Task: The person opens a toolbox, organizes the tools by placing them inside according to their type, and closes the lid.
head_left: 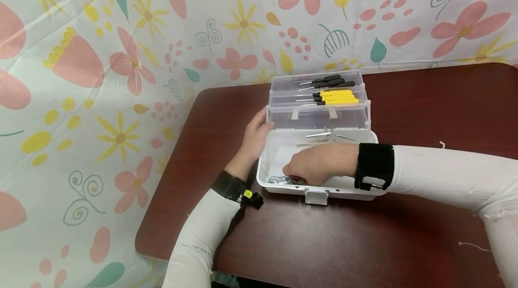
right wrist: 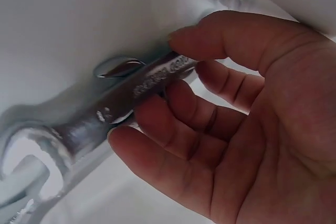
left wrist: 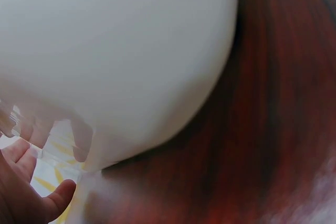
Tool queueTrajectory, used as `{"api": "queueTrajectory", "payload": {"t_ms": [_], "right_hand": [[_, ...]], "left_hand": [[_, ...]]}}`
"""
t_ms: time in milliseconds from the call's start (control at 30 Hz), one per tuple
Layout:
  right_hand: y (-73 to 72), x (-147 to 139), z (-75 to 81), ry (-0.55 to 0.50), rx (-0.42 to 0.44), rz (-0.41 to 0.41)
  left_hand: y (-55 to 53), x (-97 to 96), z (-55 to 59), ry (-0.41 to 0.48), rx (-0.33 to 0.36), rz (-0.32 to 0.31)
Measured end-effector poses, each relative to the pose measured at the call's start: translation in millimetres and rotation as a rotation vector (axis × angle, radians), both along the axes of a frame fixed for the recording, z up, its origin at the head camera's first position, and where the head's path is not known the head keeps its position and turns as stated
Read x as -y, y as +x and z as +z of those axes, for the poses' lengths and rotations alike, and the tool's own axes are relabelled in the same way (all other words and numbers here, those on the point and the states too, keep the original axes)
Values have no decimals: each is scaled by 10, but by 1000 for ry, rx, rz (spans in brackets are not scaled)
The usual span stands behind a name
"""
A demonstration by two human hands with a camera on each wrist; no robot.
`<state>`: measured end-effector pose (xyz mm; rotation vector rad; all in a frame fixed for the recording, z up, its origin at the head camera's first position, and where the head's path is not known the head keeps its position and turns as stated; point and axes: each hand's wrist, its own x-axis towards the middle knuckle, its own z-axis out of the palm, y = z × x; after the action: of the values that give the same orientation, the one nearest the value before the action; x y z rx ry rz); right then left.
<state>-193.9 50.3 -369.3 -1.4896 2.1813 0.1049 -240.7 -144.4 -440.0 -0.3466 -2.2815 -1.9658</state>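
Observation:
A white toolbox stands with its lid raised and its clear tiered trays lifted at the back. My right hand reaches inside near the front wall. Its curled fingers and thumb pinch the handle of a silver wrench, which has raised lettering. The wrench's head lies at lower left in the right wrist view; other metal lies close by it. My left hand rests against the box's left side by the trays, thumb tip at the edge, fingers fairly straight. The left wrist view shows the hand reflected in the box's glossy wall.
Black-handled screwdrivers and yellow-handled screwdrivers lie in the upper trays. Several hex keys are in the box's rear part. A latch hangs at the front. The dark wooden table meets a floral cloth behind.

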Motion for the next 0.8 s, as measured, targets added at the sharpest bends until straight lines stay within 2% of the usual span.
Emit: {"api": "queueTrajectory", "payload": {"t_ms": [167,400,600,800], "right_hand": [[14,4,46,-15,-3,-8],[24,0,158,-25,44,-32],[72,-20,314,-67,83,-17],[140,-153,488,-105,112,-34]], "left_hand": [[3,-7,9,6,3,3],[19,-8,19,-3,17,17],[49,-6,45,-11,18,19],[42,-8,33,6,7,9]]}}
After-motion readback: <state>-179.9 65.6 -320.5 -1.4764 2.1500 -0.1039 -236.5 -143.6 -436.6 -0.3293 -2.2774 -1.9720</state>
